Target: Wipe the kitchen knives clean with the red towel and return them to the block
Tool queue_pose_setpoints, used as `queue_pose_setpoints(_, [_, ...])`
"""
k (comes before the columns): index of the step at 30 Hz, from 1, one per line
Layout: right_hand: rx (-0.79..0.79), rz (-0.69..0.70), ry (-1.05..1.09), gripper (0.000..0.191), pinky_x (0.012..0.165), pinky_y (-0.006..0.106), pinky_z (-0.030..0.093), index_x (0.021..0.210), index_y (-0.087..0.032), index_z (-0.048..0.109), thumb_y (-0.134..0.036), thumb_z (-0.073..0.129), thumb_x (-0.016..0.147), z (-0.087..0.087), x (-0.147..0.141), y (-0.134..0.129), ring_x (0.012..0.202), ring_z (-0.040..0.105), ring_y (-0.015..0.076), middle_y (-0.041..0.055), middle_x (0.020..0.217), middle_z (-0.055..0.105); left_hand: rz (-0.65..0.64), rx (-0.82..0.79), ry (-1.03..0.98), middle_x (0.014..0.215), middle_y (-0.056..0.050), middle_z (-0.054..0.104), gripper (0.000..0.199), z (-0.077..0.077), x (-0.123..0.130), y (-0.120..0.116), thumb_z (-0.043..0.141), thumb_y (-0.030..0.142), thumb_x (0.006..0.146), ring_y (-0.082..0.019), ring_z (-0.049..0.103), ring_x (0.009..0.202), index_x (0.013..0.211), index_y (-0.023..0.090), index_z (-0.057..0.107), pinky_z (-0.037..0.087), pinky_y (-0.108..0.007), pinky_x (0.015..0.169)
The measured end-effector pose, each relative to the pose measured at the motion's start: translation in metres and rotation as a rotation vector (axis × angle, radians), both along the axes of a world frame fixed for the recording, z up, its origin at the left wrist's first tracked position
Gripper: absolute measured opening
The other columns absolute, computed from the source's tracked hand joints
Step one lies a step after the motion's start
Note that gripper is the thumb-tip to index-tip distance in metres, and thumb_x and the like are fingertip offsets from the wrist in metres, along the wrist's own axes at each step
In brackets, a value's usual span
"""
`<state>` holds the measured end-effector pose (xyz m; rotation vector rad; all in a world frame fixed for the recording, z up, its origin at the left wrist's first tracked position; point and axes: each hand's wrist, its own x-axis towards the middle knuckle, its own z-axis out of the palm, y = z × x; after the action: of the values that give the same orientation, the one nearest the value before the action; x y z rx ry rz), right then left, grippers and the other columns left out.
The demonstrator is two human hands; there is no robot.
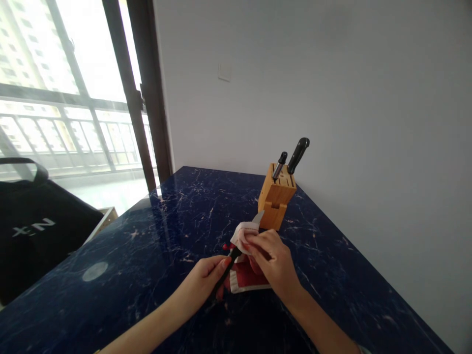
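A knife (pixel 259 217) points up and away, its black handle gripped in my left hand (pixel 208 278). Wrapped round its blade is a pale cloth (pixel 245 235), pinched by the closed fingers of my right hand (pixel 273 260); the blade's tip sticks out above the cloth. Red fabric with a white edge (pixel 250 279) hangs or lies just below my right hand; whether it joins the pale cloth I cannot tell. Just beyond the hands stands a wooden knife block (pixel 273 199) with slots in its top. It holds a large black-handled knife (pixel 298 155) and a thinner tool with a black end (pixel 279 165).
The hands are above a dark blue marbled table (pixel 184 216). A pale wall rises behind and to the right. At the left are a black bag (pixel 44 231) on a chair and a large window. Something small and red (pixel 226 246) shows beside the cloth.
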<state>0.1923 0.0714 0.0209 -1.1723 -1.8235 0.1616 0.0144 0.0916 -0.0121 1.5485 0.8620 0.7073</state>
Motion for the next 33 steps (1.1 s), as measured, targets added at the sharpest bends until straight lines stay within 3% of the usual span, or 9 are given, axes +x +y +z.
queue_pose_setpoints(3, [-0.029, 0.03, -0.029, 0.014, 0.074, 0.031, 0.042, 0.087, -0.024, 0.064, -0.021, 0.052, 0.081, -0.003, -0.007, -0.001, 0.081, 0.052, 0.0167, 0.002, 0.08, 0.063, 0.014, 0.01, 0.015, 0.047, 0.002, 0.049, 0.047, -0.001, 0.0, 0.001, 0.037, 0.054, 0.081, -0.007, 0.042, 0.038, 0.064, 0.012, 0.052, 0.032, -0.018, 0.039])
queue_pose_setpoints(10, [-0.016, -0.063, 0.074, 0.014, 0.076, 0.033, 0.043, 0.087, -0.024, 0.063, -0.019, 0.053, 0.079, -0.007, 0.0, 0.005, 0.085, 0.053, 0.018, 0.0031, 0.087, 0.063, -0.012, -0.015, -0.031, 0.055, 0.002, 0.053, 0.044, -0.003, 0.001, 0.001, 0.038, 0.054, 0.081, -0.006, 0.044, 0.039, 0.068, 0.014, 0.052, 0.032, -0.017, 0.039])
queue_pose_setpoints(21, [-0.077, -0.098, 0.048, 0.012, 0.07, 0.029, 0.044, 0.08, -0.023, 0.065, -0.021, 0.054, 0.077, -0.006, -0.013, 0.001, 0.075, 0.056, 0.0162, 0.002, 0.078, 0.064, 0.079, 0.007, 0.029, 0.04, 0.005, 0.043, 0.047, -0.004, 0.001, 0.004, 0.037, 0.054, 0.081, -0.006, 0.035, 0.036, 0.06, 0.014, 0.051, 0.026, -0.018, 0.038])
queue_pose_setpoints(30, [-0.039, -0.2, 0.184, 0.014, 0.075, 0.031, 0.045, 0.088, -0.021, 0.062, -0.025, 0.052, 0.078, -0.008, -0.003, 0.006, 0.082, 0.056, 0.0175, 0.0045, 0.084, 0.061, 0.009, 0.018, -0.008, 0.055, 0.003, 0.048, 0.047, -0.001, 0.003, -0.001, 0.037, 0.057, 0.079, -0.005, 0.038, 0.04, 0.075, 0.014, 0.053, 0.031, -0.017, 0.039])
queue_pose_setpoints(33, [-0.068, -0.126, 0.13, 0.013, 0.074, 0.031, 0.046, 0.087, -0.023, 0.063, -0.024, 0.053, 0.078, -0.008, -0.005, 0.004, 0.081, 0.056, 0.0172, 0.0033, 0.083, 0.061, 0.009, 0.021, -0.004, 0.053, 0.004, 0.046, 0.046, 0.0, 0.002, 0.0, 0.037, 0.056, 0.079, -0.005, 0.037, 0.039, 0.069, 0.014, 0.051, 0.03, -0.016, 0.039])
